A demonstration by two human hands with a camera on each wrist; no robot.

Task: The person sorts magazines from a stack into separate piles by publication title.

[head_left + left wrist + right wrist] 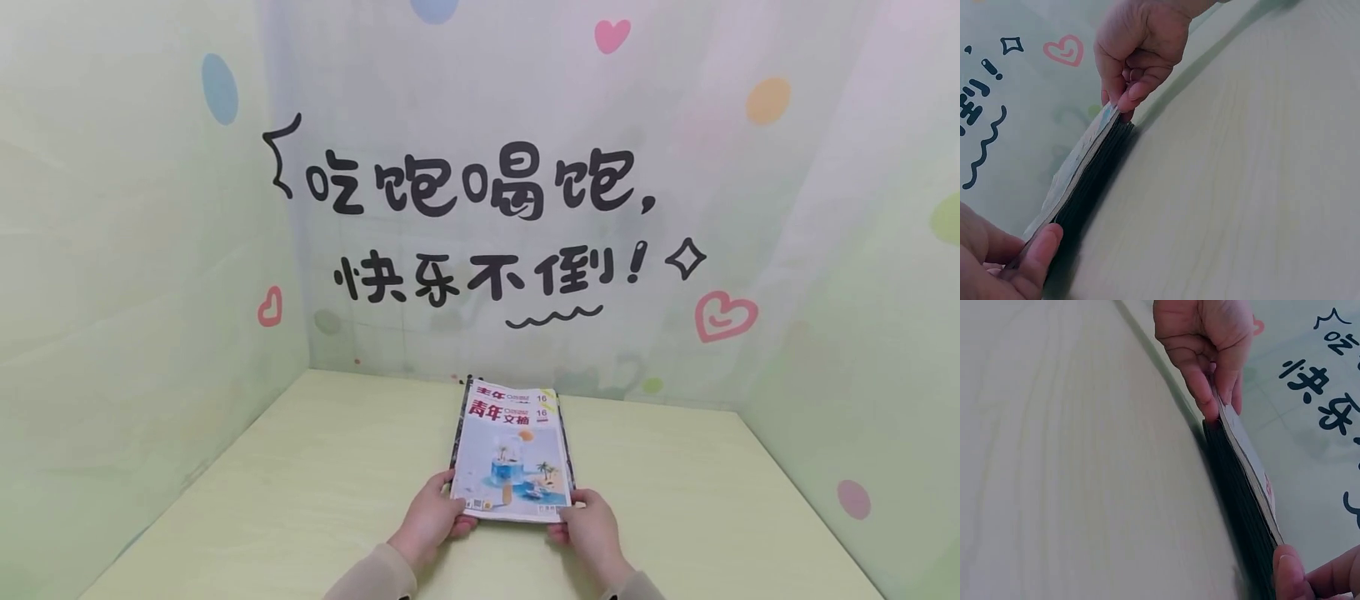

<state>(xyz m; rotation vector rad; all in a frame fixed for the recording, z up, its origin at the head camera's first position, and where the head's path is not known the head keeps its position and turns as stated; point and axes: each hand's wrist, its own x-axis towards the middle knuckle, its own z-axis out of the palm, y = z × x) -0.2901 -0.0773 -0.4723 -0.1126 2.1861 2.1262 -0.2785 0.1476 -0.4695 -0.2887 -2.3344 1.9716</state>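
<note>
Magazines [517, 467] with pale, blue-illustrated covers lie one over another, the upper one set slightly nearer me. Beneath them is a dark layered stack [1235, 481] of a kind I cannot tell. In the head view, my left hand [431, 512] grips the near left corner of the magazines. My right hand [596, 529] holds the near right corner. Both wrist views show thumb and fingers pinching the magazines' near edge from above and below, slightly above the dark stack at the corners. The far edge is hidden in the wrist views.
A pale wood-grain table [300, 500] spreads to both sides of the magazines. Behind it rises a fabric wall [480, 350] with black lettering and coloured hearts and dots. Side walls [862, 350] stand along the table's left and right edges.
</note>
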